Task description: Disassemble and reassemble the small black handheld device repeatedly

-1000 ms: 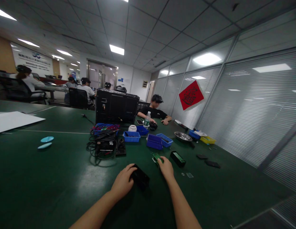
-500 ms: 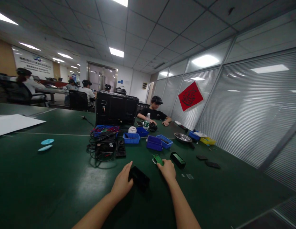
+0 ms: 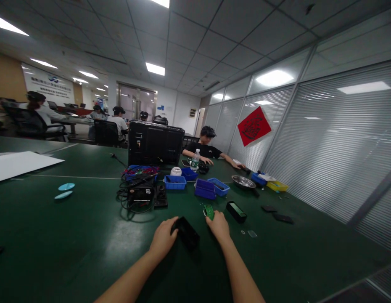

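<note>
My left hand (image 3: 163, 239) is closed around the near end of a small black box-shaped case (image 3: 186, 232) that rests on the green table (image 3: 72, 248). Just to its right, my right hand (image 3: 219, 223) pinches a small green circuit board (image 3: 209, 211), tilted up off the table. A black rectangular part with a green face (image 3: 236, 211) lies just right of that hand. Two tiny clear pieces (image 3: 251, 233) lie on the table beyond my right wrist.
Blue bins (image 3: 174, 182) (image 3: 205, 188), a black device with tangled cables (image 3: 137, 193), a large black case (image 3: 154, 143), a metal bowl (image 3: 242, 181) and a yellow tray (image 3: 277, 185) stand further back. A person (image 3: 204, 147) sits across the table. Other people sit at the far left.
My right hand has lifted the green board and tilted it upright. The left hand has kept its hold on the black case. The person across has reached an arm out to the right.
</note>
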### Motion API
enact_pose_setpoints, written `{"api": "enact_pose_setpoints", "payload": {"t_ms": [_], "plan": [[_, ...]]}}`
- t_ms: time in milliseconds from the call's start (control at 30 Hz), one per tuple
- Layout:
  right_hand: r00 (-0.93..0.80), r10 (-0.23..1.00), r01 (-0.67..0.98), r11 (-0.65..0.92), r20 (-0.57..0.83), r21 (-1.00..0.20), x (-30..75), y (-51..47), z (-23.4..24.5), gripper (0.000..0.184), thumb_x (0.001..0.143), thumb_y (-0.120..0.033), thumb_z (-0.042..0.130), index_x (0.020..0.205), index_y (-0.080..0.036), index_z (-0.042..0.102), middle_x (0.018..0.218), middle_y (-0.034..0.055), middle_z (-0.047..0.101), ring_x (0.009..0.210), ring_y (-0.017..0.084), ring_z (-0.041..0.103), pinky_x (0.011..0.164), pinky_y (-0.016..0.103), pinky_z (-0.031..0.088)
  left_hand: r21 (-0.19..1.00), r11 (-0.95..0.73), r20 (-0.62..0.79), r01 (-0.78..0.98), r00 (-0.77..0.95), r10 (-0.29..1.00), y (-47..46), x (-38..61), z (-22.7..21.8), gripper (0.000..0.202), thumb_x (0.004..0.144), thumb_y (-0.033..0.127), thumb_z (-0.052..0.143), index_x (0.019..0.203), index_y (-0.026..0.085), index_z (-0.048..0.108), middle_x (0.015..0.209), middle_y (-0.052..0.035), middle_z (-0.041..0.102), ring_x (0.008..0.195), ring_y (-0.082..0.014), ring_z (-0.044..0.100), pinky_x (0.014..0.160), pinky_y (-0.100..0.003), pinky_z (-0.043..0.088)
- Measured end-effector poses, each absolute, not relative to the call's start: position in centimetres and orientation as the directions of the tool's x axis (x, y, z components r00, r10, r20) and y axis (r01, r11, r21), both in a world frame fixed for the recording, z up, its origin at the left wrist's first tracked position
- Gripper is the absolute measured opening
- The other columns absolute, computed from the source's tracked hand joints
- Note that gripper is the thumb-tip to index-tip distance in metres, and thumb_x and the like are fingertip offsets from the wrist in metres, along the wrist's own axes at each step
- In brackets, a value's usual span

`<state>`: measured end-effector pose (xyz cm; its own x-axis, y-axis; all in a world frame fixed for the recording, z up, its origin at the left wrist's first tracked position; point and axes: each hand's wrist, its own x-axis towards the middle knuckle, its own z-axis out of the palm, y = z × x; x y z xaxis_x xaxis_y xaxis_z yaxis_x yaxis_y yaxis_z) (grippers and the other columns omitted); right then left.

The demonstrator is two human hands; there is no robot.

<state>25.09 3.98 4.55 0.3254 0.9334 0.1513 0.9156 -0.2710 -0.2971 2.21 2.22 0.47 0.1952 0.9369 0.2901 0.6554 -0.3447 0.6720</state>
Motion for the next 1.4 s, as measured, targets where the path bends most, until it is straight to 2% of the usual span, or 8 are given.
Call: {"api": "enact_pose_setpoints", "payload": {"t_ms": [233, 400, 533, 633, 867, 1000, 1133, 1400], "plan": [[0.280, 0.953, 0.929, -0.237, 0.117, -0.286, 24.3, 3.7, 4.7, 0.033, 0.076, -0.038, 0.047, 0.096, -0.013, 0.054, 0.096, 0.0134, 0.057, 0.084, 0.023, 0.059, 0.068, 0.029, 0.041, 0.640, -0.319, 0.191, 0.699, 0.257, 0.947, 1.5, 2.4, 1.8, 0.057, 0.077, 0.033, 0.044, 0.132, 0.025, 0.031, 0.116, -0.0054, 0.056, 0.106, -0.0207, 0.051, 0.091, -0.033, 0.035], [0.264, 0.957, 0.942, -0.229, 0.118, -0.246, 23.9, 3.6, 4.7, 0.033, 0.077, -0.034, 0.045, 0.100, -0.012, 0.053, 0.102, 0.0148, 0.054, 0.084, 0.022, 0.058, 0.067, 0.027, 0.041, 0.691, -0.386, 0.254, 0.611, 0.295, 0.921, 0.8, 2.6, 1.8, 0.083, 0.064, 0.041, 0.061, 0.135, 0.024, 0.022, 0.142, -0.0045, 0.024, 0.127, -0.0212, 0.028, 0.103, -0.031, 0.024], [0.273, 0.952, 0.948, -0.240, 0.142, -0.211, 23.6, 3.4, 4.6, 0.040, 0.079, -0.041, 0.042, 0.104, -0.011, 0.051, 0.104, 0.0156, 0.051, 0.082, 0.023, 0.059, 0.066, 0.029, 0.042, 0.703, -0.348, 0.203, 0.620, 0.294, 0.934, -0.2, 4.0, 1.5, 0.111, 0.047, 0.046, 0.072, 0.138, 0.024, 0.010, 0.146, -0.0079, 0.001, 0.131, -0.0270, 0.018, 0.103, -0.035, 0.023], [0.270, 0.948, 0.952, -0.237, 0.169, -0.193, 23.5, 3.3, 4.5, 0.042, 0.079, -0.044, 0.040, 0.101, -0.010, 0.052, 0.101, 0.0157, 0.052, 0.082, 0.024, 0.059, 0.066, 0.030, 0.043, 0.706, -0.314, 0.170, 0.634, 0.279, 0.945, -0.9, 5.2, 1.3, 0.120, 0.041, 0.047, 0.074, 0.138, 0.025, 0.007, 0.146, -0.0104, -0.006, 0.131, -0.0312, 0.014, 0.103, -0.039, 0.021], [0.265, 0.944, 0.929, -0.197, 0.195, -0.312, 23.4, 3.3, 5.2, 0.035, 0.075, -0.039, 0.046, 0.092, -0.011, 0.057, 0.096, 0.0151, 0.057, 0.084, 0.025, 0.059, 0.070, 0.030, 0.043, 0.699, -0.282, 0.168, 0.657, 0.232, 0.958, -1.3, 5.9, 1.4, 0.111, 0.048, 0.042, 0.071, 0.138, 0.023, 0.008, 0.145, -0.0119, 0.010, 0.130, -0.0318, 0.017, 0.104, -0.041, 0.019], [0.245, 0.933, 0.794, -0.038, 0.262, -0.606, 22.7, 2.6, 6.6, 0.036, 0.074, -0.043, 0.046, 0.091, -0.014, 0.058, 0.078, 0.0081, 0.061, 0.066, 0.019, 0.059, 0.055, 0.025, 0.043, 0.681, -0.287, 0.200, 0.673, 0.206, 0.958, -1.0, 5.8, 1.4, 0.106, 0.052, 0.039, 0.067, 0.138, 0.020, 0.008, 0.142, -0.0118, 0.021, 0.129, -0.0296, 0.020, 0.105, -0.039, 0.017], [0.102, 0.978, 0.578, 0.092, 0.183, -0.811, 21.4, 1.4, 7.5, 0.036, 0.075, -0.044, 0.043, 0.088, -0.014, 0.058, 0.056, -0.0015, 0.053, 0.035, 0.010, 0.043, 0.035, 0.021, 0.032, 0.676, -0.321, 0.232, 0.663, 0.222, 0.947, -0.7, 5.8, 1.0, 0.106, 0.053, 0.039, 0.065, 0.138, 0.014, 0.006, 0.141, -0.0118, 0.024, 0.128, -0.0273, 0.024, 0.105, -0.035, 0.016], [0.020, 0.971, 0.835, 0.115, 0.238, -0.538, 19.4, 0.3, 7.4, 0.017, 0.071, -0.034, 0.053, 0.071, -0.018, 0.059, 0.062, -0.0005, 0.058, 0.056, 0.012, 0.052, 0.051, 0.021, 0.033, 0.711, -0.298, 0.245, 0.637, 0.172, 0.954, -0.1, 5.8, 0.6, 0.107, 0.050, 0.037, 0.065, 0.137, 0.007, 0.010, 0.139, -0.0138, 0.029, 0.126, -0.0251, 0.028, 0.104, -0.031, 0.021]]}}
